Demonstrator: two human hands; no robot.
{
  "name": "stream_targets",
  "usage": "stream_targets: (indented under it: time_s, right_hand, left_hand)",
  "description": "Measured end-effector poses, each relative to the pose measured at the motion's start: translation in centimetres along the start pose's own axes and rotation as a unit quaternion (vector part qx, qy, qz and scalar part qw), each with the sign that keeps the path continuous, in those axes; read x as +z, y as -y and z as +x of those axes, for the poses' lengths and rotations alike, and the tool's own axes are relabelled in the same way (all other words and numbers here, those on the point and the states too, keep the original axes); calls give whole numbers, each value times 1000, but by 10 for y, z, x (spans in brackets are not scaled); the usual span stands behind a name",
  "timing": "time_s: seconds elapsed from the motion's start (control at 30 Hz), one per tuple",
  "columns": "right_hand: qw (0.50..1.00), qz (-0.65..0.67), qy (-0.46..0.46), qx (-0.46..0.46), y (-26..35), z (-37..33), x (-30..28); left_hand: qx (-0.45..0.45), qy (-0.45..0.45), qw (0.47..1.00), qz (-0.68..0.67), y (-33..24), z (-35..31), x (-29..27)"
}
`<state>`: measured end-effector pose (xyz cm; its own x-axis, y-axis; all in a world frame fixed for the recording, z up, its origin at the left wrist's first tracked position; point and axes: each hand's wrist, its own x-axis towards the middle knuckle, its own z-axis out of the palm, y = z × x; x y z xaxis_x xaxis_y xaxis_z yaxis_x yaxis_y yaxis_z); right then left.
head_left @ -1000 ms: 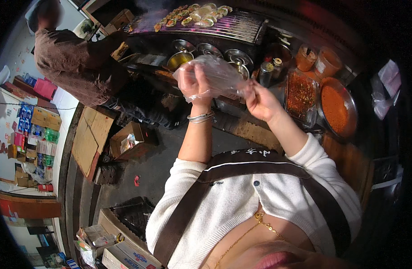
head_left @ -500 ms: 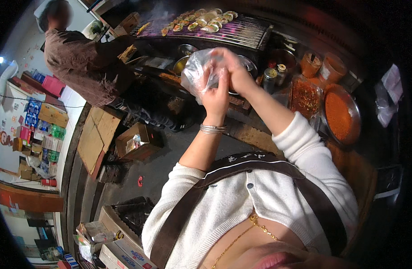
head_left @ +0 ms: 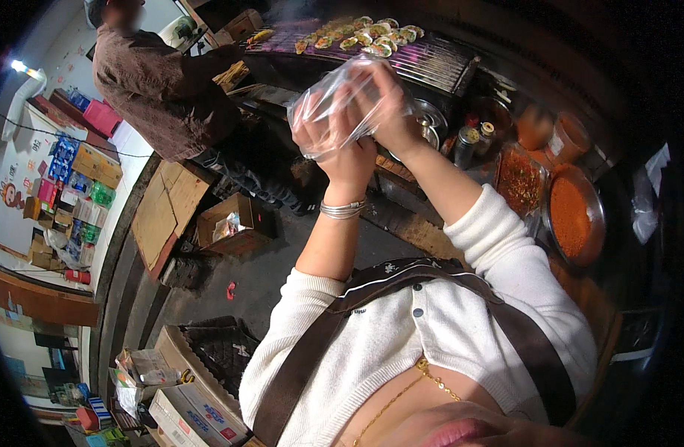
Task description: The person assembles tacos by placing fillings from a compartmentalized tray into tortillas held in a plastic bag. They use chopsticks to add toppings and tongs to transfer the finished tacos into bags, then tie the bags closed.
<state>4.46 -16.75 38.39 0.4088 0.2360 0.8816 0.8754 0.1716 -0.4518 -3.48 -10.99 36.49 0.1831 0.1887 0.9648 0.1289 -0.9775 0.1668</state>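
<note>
A thin, clear plastic bag (head_left: 337,88) is stretched between my two hands in front of the grill. My left hand (head_left: 340,154), with silver bangles at its wrist, has its fingers curled behind the film and grips the bag from below. Bent over the upper right part of the bag, my right hand (head_left: 396,119) holds it too. Through the plastic the fingers show only partly, and whether any lie inside it I cannot tell. Beyond the hands, topped oysters (head_left: 381,46) in their shells lie on the grill rack (head_left: 446,68).
Right of my hands stand seasoning bottles (head_left: 466,147), a tray of chopped chilli (head_left: 518,179) and a metal bowl of orange-red powder (head_left: 573,208). A person in a brown top (head_left: 152,82) stands at the far left. Cardboard boxes (head_left: 236,232) sit on the floor.
The bunched bag is now spread wider and pulled tauter across my hands. My left hand has moved slightly left, and its fingers are more curled. The whole view has shifted a little.
</note>
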Motion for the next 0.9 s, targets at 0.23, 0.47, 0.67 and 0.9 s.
stream_targets:
  time_s: [0.23,0.47,0.67,0.9]
  right_hand:
    - [967,221,-64,110,9,-9,5]
    - [946,266,-103,156,3,-13,-4]
    - [940,285,-75,171,-4,-21,10]
    - [807,473,-76,345,-32,-36,30]
  left_hand:
    - [-488,-47,487,-722,-16,3,24]
    - [-403,-130,550,-719,-22,2,28]
    - [-398,-132,617,-666,-9,-5,35]
    - [-464,-128,574,-662,16,-21,51]
